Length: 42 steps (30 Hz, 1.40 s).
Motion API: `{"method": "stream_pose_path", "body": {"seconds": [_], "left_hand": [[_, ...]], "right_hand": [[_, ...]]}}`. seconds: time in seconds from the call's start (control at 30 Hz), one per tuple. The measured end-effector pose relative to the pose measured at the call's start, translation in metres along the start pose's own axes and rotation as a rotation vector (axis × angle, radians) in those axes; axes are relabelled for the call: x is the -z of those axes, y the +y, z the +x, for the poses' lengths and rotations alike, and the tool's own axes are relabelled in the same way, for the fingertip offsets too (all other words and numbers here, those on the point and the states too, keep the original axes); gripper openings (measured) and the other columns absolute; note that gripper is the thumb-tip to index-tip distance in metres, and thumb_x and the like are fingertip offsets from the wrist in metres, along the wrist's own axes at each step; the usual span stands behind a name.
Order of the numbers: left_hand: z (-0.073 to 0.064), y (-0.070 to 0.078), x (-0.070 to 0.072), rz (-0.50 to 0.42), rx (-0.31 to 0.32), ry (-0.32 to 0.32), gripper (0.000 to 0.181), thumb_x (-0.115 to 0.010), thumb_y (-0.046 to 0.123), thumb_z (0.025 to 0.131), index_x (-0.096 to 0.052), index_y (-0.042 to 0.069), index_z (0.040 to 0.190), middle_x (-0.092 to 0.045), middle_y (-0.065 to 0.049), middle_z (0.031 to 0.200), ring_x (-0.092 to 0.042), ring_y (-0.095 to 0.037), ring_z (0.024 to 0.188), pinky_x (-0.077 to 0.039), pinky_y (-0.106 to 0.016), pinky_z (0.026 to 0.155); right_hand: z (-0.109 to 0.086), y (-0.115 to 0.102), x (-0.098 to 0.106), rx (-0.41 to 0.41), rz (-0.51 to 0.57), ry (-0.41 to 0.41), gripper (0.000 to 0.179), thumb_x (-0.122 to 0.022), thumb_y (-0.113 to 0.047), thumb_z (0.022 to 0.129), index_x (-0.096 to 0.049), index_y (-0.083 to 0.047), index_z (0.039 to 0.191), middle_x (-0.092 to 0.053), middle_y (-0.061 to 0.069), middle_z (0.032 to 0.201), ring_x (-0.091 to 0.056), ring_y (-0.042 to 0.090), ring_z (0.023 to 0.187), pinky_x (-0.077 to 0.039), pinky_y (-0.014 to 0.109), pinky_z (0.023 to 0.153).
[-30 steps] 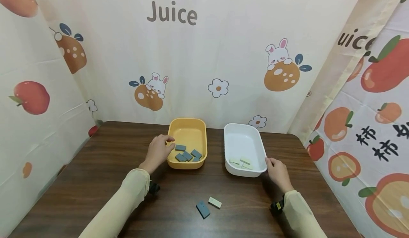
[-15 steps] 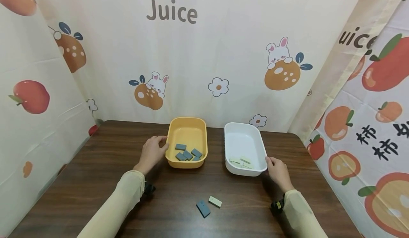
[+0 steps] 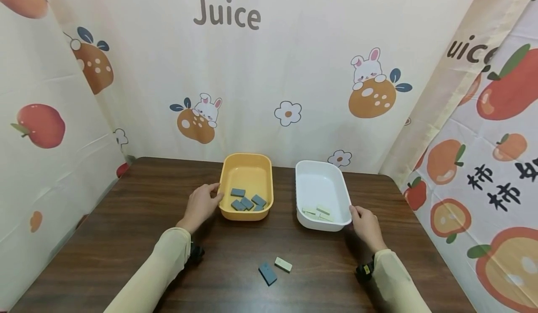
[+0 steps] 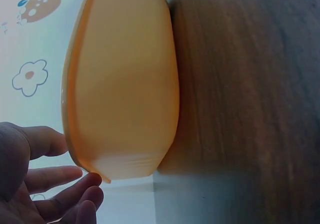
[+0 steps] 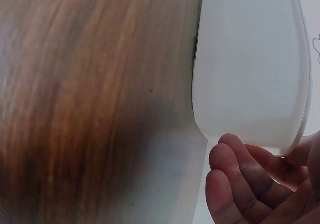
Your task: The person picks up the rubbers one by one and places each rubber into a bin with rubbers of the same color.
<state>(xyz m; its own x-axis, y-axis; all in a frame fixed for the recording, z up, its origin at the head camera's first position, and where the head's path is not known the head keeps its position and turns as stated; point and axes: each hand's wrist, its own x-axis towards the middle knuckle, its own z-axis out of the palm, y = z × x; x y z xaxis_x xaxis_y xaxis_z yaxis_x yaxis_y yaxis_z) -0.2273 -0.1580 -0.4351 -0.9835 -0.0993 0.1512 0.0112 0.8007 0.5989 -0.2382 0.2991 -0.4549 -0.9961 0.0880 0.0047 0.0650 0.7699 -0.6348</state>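
In the head view my left hand (image 3: 202,205) is at the left rim of a yellow tray (image 3: 246,216). The left wrist view has the thumb and fingertips of that hand (image 4: 52,184) at the rim of the yellow tray (image 4: 127,84), near one corner. Several dark blue-grey blocks (image 3: 246,203) lie inside. My right hand (image 3: 367,226) holds the white tray (image 3: 321,182) by its near right corner; in the right wrist view, thumb and index finger pinch its rim. Several pale green blocks (image 3: 322,209) lie at that tray's near end.
On the brown wooden table (image 3: 235,289), in front of the trays, lie a single blue-grey block (image 3: 267,274) and a single pale green block (image 3: 283,264). A printed curtain (image 3: 252,70) stands behind the table, with more cloth at both sides.
My left hand has come out from over the yellow tray to its left rim, and its fingers have settled there. The right hand stays at the white tray. The blocks look unmoved.
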Motion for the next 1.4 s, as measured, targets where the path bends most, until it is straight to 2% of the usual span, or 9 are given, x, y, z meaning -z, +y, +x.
{"method": "stream_pose_path", "body": {"seconds": [0.27,0.57,0.8,1.1,1.4], "left_hand": [[-0.003,-0.002,-0.005,-0.029,0.008,0.015,0.038,-0.065,0.021,0.092,-0.065,0.002,0.125,-0.069,-0.014,0.104,-0.065,-0.027,0.090,-0.052,-0.043,0.078],[-0.006,-0.005,-0.009,-0.033,0.019,0.026,0.038,-0.065,0.021,0.092,-0.065,0.003,0.126,-0.069,-0.014,0.107,-0.065,-0.027,0.092,-0.051,-0.043,0.079],[-0.008,-0.008,-0.010,-0.042,0.025,0.038,0.036,-0.062,0.019,0.094,-0.065,0.004,0.126,-0.069,-0.014,0.109,-0.064,-0.027,0.092,-0.051,-0.043,0.079],[-0.009,-0.006,-0.009,-0.054,0.039,0.038,0.036,-0.061,0.019,0.095,-0.064,0.005,0.127,-0.069,-0.014,0.111,-0.064,-0.026,0.093,-0.051,-0.042,0.079],[-0.009,-0.007,-0.009,-0.028,0.030,0.045,0.035,-0.059,0.019,0.096,-0.064,0.006,0.128,-0.069,-0.013,0.110,-0.061,-0.024,0.086,-0.049,-0.039,0.074]], "right_hand": [[0.000,0.001,0.002,-0.011,-0.003,-0.011,0.045,-0.039,-0.030,0.104,-0.065,0.006,0.113,-0.068,0.014,0.074,-0.058,0.014,0.060,-0.043,0.029,0.058],[-0.005,0.002,0.006,-0.062,0.033,-0.029,0.056,-0.039,-0.043,0.103,-0.062,0.007,0.114,-0.066,0.012,0.077,-0.060,0.015,0.065,-0.047,0.029,0.059],[-0.008,-0.004,0.013,-0.018,0.053,0.025,0.042,-0.047,-0.032,0.102,-0.062,0.007,0.103,-0.067,0.015,0.077,-0.063,0.014,0.061,-0.049,0.029,0.056],[-0.014,-0.015,0.021,0.031,0.059,0.082,0.032,-0.051,-0.026,0.100,-0.063,0.004,0.104,-0.068,0.015,0.079,-0.062,0.014,0.062,-0.047,0.028,0.055],[-0.025,-0.040,0.020,0.070,0.058,0.062,0.029,-0.053,-0.025,0.099,-0.066,0.001,0.102,-0.065,0.010,0.074,-0.056,0.014,0.062,-0.046,0.025,0.055]]}}
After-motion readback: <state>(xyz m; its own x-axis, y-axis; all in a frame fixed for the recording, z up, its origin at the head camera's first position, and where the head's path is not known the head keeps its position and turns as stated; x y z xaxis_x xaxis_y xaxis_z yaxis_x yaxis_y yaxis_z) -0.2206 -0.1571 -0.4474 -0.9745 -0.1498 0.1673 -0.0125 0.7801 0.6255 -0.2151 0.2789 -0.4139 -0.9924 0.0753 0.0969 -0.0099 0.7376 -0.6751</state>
